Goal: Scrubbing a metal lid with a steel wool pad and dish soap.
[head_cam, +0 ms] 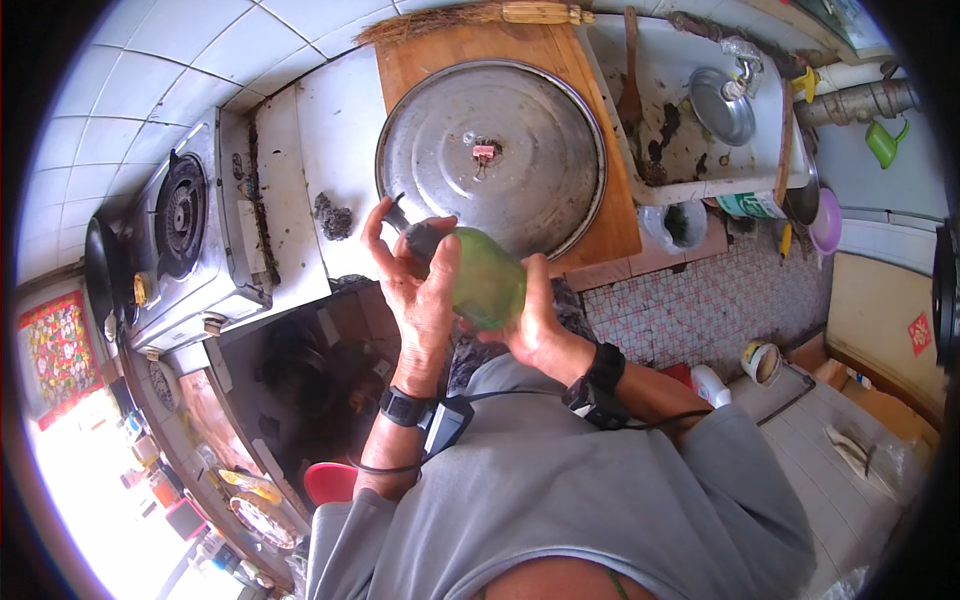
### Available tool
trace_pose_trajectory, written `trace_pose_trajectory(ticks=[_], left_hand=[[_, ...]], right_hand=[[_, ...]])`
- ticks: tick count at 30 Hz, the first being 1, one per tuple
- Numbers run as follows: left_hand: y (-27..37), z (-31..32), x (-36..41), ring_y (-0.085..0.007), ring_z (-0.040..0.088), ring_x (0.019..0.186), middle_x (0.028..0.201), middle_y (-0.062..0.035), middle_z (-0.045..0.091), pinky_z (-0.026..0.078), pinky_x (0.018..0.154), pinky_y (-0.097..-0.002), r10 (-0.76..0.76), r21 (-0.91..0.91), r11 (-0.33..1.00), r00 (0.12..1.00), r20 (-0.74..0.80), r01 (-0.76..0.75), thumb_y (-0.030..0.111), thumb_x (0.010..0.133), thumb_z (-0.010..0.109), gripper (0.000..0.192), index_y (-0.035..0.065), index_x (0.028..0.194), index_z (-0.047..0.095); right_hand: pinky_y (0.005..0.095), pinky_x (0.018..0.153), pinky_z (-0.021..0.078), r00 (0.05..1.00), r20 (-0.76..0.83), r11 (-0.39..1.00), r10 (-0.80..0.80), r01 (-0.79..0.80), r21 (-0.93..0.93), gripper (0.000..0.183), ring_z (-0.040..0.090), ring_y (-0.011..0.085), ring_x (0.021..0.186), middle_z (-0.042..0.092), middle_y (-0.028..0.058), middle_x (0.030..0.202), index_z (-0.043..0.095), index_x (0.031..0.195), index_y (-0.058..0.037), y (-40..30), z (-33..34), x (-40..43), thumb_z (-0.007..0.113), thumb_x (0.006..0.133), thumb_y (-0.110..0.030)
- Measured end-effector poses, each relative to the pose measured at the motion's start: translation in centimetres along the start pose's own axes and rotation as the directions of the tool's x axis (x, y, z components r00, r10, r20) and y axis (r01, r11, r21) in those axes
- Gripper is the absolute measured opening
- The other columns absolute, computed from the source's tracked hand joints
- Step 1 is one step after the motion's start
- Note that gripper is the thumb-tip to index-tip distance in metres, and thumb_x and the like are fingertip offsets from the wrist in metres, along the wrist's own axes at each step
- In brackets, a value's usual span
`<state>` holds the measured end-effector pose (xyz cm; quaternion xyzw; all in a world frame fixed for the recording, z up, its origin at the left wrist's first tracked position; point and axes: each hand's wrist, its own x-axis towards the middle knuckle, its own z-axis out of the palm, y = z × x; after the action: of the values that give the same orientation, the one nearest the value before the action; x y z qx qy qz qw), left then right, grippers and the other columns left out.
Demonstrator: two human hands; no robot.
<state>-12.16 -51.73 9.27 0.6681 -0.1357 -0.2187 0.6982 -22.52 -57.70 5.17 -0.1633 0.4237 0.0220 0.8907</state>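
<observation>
A translucent green bottle [486, 281] with a black pump or spray head [424, 238] is held tilted between my two hands, above the counter's front edge. My left hand [420, 292] wraps the neck end, thumb across the black head and fingers behind it. At the bottle's base, my right hand [541, 326] cups the rounded end; its fingers are partly hidden beneath. Just beyond the bottle lies a large round metal lid [517, 150], a pink binder clip [484, 152] at its centre. The lid rests on a wooden board [611, 225].
Left stands a gas stove [180, 217], with a dark scouring pad [334, 217] between it and the lid. A stained white sink [720, 169] on the right holds a metal bowl [721, 105] and a wooden spoon [630, 82]. A straw brush [450, 19] lies along the back wall.
</observation>
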Motion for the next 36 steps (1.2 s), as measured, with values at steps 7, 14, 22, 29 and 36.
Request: trace_pose_trajectory(ticks=[7, 14, 22, 29, 36], left_hand=[[3.6, -3.6, 3.8, -0.02, 0.064, 0.084, 0.094, -0.0165, 0.067, 0.052, 0.077, -0.0313, 0.131, -0.034, 0.99, 0.987, -0.089, -0.134, 0.013, 0.088, 0.059, 0.022, -0.0027, 0.104, 0.057], [2.0, -10.0, 14.2, -0.0112, 0.058, 0.084, 0.091, -0.0054, 0.064, 0.047, 0.076, -0.0234, 0.526, 0.332, 0.83, 0.827, -0.197, -0.448, 0.013, 0.087, 0.064, 0.017, 0.0029, 0.1, 0.06], [-5.3, -16.3, 22.2, -0.0122, 0.058, 0.087, 0.094, -0.0041, 0.064, 0.046, 0.08, -0.0265, 0.516, 0.444, 0.797, 0.843, -0.153, -0.408, 0.016, 0.084, 0.067, 0.02, 0.0047, 0.099, 0.059], [-5.9, -18.5, 20.5, -0.0276, 0.052, 0.115, 0.128, -0.0187, 0.051, 0.04, 0.097, -0.0375, 0.456, 0.73, 0.663, 0.864, -0.216, -0.167, 0.028, 0.08, 0.071, 0.064, -0.001, 0.13, 0.042], [-10.1, -14.1, 8.7, -0.0339, 0.051, 0.113, 0.124, -0.0172, 0.053, 0.041, 0.097, -0.0403, 0.37, 0.863, 0.412, 0.919, 0.136, -0.293, 0.007, 0.071, 0.071, 0.044, 0.008, 0.113, 0.059]], right_hand=[[0.0276, 0.053, 0.053, 0.881, 0.416, 0.939, -0.226, 0.311, -0.147, 0.079, 0.064, 0.0168, 0.073, 0.063, 0.0089, 0.102, 0.044, 0.125, -0.0093, -1.4, 4.2, 3.0, 0.018, 0.086, -0.072], [0.0226, 0.049, 0.0501, 0.715, 0.247, 0.561, -0.654, 0.678, -0.475, 0.029, 0.061, 0.012, 0.068, 0.062, 0.0102, 0.091, 0.051, 0.107, -0.0041, -8.7, 1.9, 2.2, 0.046, 0.093, -0.029], [0.0167, 0.047, 0.0416, 0.653, 0.117, 0.445, -0.748, 0.624, -0.642, 0.015, 0.055, 0.0051, 0.06, 0.062, 0.0026, 0.082, 0.058, 0.09, -0.007, -12.1, -9.2, 1.1, 0.048, 0.094, -0.017], [0.0167, 0.048, 0.0397, 0.669, 0.12, 0.504, -0.734, 0.654, -0.564, 0.015, 0.054, 0.0051, 0.061, 0.061, 0.0019, 0.081, 0.058, 0.087, -0.0077, -14.0, -11.7, 1.6, 0.049, 0.094, -0.018], [0.0177, 0.052, 0.0426, 0.708, 0.199, 0.451, -0.678, 0.614, -0.647, 0.008, 0.055, 0.0045, 0.064, 0.062, 0.0015, 0.081, 0.059, 0.09, -0.0059, -14.9, -11.9, 2.2, 0.052, 0.088, -0.008]])
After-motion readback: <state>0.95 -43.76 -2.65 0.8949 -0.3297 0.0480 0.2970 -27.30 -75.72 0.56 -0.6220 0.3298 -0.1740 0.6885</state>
